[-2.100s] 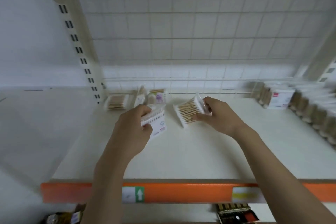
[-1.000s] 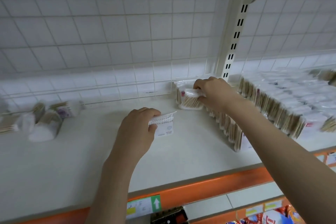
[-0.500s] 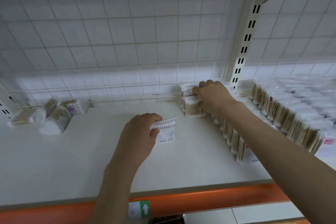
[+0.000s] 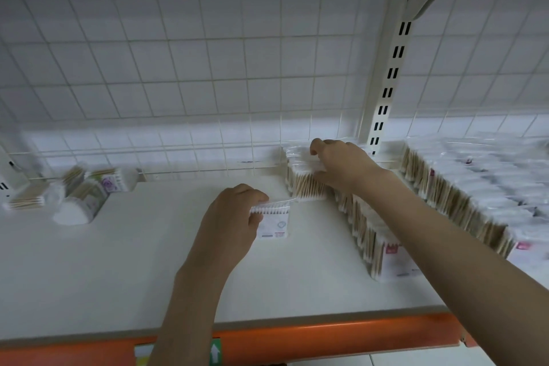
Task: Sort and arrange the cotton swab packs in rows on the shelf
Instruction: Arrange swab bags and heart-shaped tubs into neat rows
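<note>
My left hand (image 4: 228, 226) grips a flat pack of white-tipped cotton swabs (image 4: 274, 221) just above the white shelf (image 4: 148, 261), near its middle. My right hand (image 4: 341, 166) reaches to the back of the shelf and holds a pack of wooden-stick swabs (image 4: 306, 184) at the far end of a row of upright packs (image 4: 368, 235). That row runs from the back wall toward the front edge. A second, longer row of packs (image 4: 463, 199) stands to its right.
Several loose swab packs and a round tub (image 4: 80, 202) lie at the back left of the shelf. A slotted upright post (image 4: 386, 92) and wire grid back panel stand behind. An orange price rail (image 4: 326, 336) edges the shelf front.
My right hand carried the wooden-stick pack from the shelf's middle to the back end of the row on the right and now holds it there. The left hand kept its pack.
</note>
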A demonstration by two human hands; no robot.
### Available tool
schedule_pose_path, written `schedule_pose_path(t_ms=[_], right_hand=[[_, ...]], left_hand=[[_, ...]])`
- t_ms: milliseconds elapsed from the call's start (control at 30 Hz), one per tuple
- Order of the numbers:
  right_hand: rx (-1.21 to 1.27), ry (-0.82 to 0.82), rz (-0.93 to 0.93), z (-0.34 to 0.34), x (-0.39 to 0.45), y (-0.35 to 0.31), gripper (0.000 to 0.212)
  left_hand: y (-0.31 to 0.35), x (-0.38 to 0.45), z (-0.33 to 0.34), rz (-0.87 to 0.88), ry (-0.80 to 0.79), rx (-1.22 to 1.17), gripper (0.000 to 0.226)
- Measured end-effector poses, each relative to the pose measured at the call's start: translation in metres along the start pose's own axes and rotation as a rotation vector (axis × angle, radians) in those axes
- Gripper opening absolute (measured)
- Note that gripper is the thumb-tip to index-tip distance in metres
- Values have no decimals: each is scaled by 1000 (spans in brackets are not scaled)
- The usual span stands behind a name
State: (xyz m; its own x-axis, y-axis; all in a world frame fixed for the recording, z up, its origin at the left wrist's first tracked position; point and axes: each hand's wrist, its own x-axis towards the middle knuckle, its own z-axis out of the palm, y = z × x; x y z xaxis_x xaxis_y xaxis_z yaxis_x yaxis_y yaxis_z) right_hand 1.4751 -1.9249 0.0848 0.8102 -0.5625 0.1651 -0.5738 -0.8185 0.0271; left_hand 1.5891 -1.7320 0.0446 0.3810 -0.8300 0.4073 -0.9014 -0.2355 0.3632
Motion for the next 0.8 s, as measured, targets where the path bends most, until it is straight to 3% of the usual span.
schedule_pose_path(t_ms=[200, 333, 800], right_hand=[[-57, 113, -19, -15, -19, 18, 41], [-38, 133, -8, -25, -39, 32, 38], [28, 188, -7, -20, -70, 45, 36]], left_hand=[[23, 26, 13, 65, 30, 30, 29], [42, 49, 32, 98, -31, 78, 30], [54, 83, 56, 9, -51, 98, 30]])
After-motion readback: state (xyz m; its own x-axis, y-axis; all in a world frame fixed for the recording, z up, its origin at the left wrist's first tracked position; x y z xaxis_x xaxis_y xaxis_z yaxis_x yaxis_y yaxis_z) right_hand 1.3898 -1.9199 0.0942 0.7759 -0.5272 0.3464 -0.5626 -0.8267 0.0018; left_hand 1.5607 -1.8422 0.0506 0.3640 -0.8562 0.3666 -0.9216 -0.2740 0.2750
